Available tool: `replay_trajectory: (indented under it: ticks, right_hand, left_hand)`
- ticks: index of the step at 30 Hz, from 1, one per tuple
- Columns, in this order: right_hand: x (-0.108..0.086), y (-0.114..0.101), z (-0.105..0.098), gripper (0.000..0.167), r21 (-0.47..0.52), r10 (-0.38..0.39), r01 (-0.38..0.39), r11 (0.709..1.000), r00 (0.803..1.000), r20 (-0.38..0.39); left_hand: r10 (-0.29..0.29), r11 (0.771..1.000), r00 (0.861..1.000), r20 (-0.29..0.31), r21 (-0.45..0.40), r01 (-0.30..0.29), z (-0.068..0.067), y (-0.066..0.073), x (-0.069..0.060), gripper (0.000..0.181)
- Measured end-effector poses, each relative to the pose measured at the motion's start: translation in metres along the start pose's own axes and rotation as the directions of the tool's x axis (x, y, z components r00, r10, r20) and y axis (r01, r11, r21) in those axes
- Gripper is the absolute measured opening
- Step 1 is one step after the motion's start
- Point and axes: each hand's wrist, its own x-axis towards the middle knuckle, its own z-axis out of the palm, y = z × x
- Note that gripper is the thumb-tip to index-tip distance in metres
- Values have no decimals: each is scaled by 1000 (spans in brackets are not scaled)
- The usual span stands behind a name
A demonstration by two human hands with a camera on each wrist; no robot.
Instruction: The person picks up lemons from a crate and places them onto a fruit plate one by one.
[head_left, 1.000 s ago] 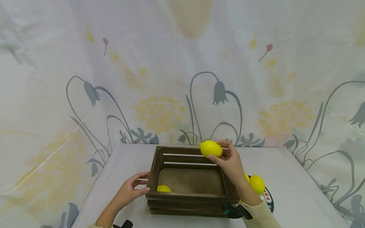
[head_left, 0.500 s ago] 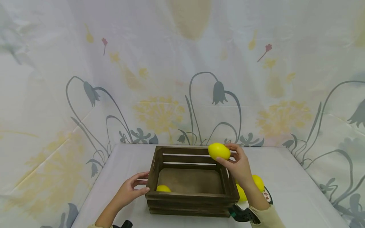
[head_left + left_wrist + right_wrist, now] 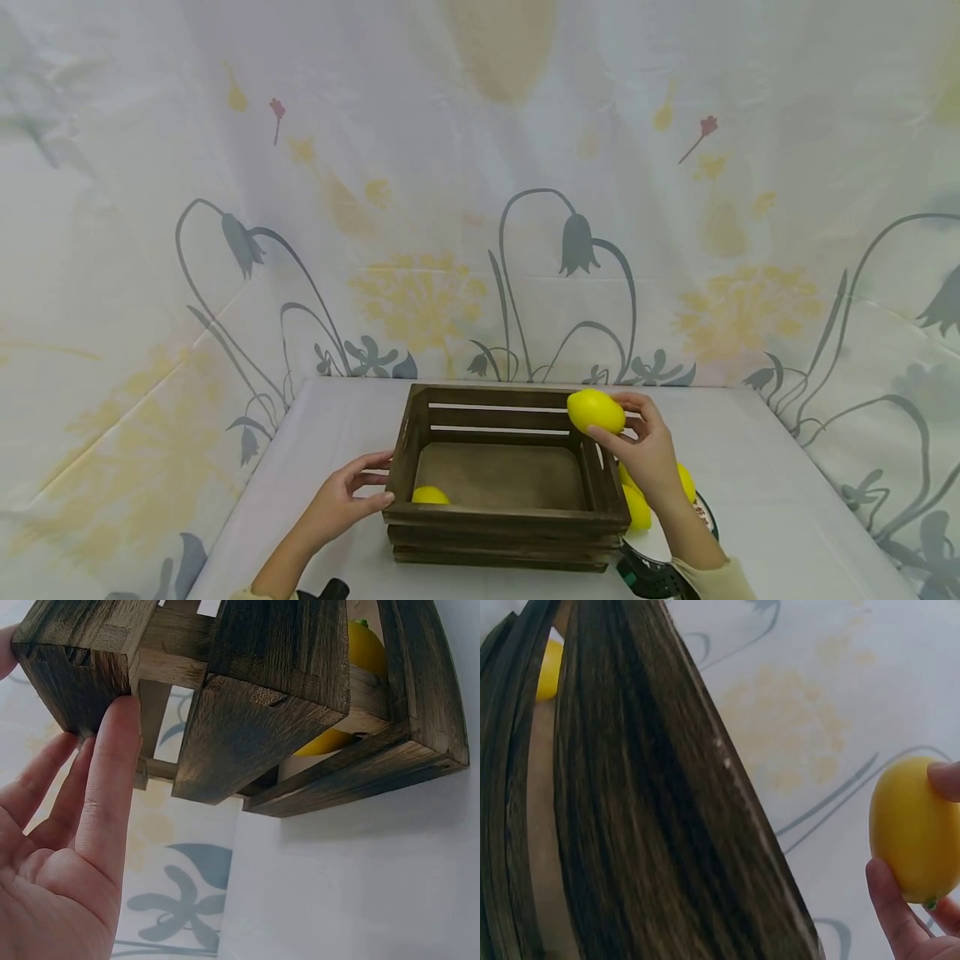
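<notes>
A yellow lemon (image 3: pixel 596 411) is held between thumb and fingers of my right hand (image 3: pixel 647 446), raised over the back right corner of the dark wooden crate (image 3: pixel 506 527). In the right wrist view the held lemon (image 3: pixel 915 829) shows a small green stem tip. At the crate's left end my left hand (image 3: pixel 343 502) touches the upper slat with extended fingers. From the left wrist view these fingers (image 3: pixel 112 787) lie straight against the slat's end. Inside the crate, a second lemon (image 3: pixel 431 496) sits in the front left corner, partly hidden by the front slats.
Several more lemons (image 3: pixel 637 508) lie right of the crate, partly behind the right forearm. Beneath them shows the edge of a dark round plate (image 3: pixel 708 521) with markings. The white table (image 3: pixel 787 500) meets a flower-printed curtain (image 3: pixel 450 208) at the back.
My right hand has moved right and slightly toward me with the lemon, from above the crate's back to its right corner. The left hand and crate have stayed put.
</notes>
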Motion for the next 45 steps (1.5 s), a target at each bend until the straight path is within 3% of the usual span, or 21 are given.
replay_trajectory:
  ticks: [25,45]
  right_hand:
    - [-17,26,-26,51,-98,102,-108,989,992,-67]
    - [-33,43,-51,55,-227,203,-224,948,973,-113]
  left_hand:
    - [8,1000,1000,-2,2,-8,1,2,-1,55]
    - [23,1000,1000,-5,0,-23,2,-1,-1,54]
